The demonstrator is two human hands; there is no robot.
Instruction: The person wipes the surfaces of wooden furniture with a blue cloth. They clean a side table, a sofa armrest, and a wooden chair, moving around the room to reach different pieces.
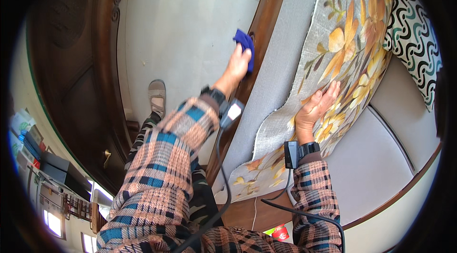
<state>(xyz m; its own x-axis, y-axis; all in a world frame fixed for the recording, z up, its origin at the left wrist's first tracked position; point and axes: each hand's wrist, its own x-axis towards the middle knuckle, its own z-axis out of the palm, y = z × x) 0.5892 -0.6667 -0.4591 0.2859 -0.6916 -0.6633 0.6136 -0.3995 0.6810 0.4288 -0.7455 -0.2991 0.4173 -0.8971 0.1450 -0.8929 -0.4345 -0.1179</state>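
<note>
My left hand (233, 69) is closed on a folded dark blue cloth (246, 45). The cloth lies against the dark wooden front rail (266, 12) of a sofa, partly covering it. My right hand (314, 110) rests with fingers stretched out on a floral sofa cover (333, 67) in grey, yellow and orange. Beneath the cover's wavy edge shows a grey ribbed seat cushion (281, 72). Both wrists carry dark straps with small devices and black cables.
A patterned cushion (412, 38) leans at the far right by the grey sofa back (381, 157). To the left stands a dark carved wooden cabinet (76, 62) with a brass handle. My slippered foot (157, 96) is on the pale floor (185, 29) between them. Boxes (57, 172) sit at the left.
</note>
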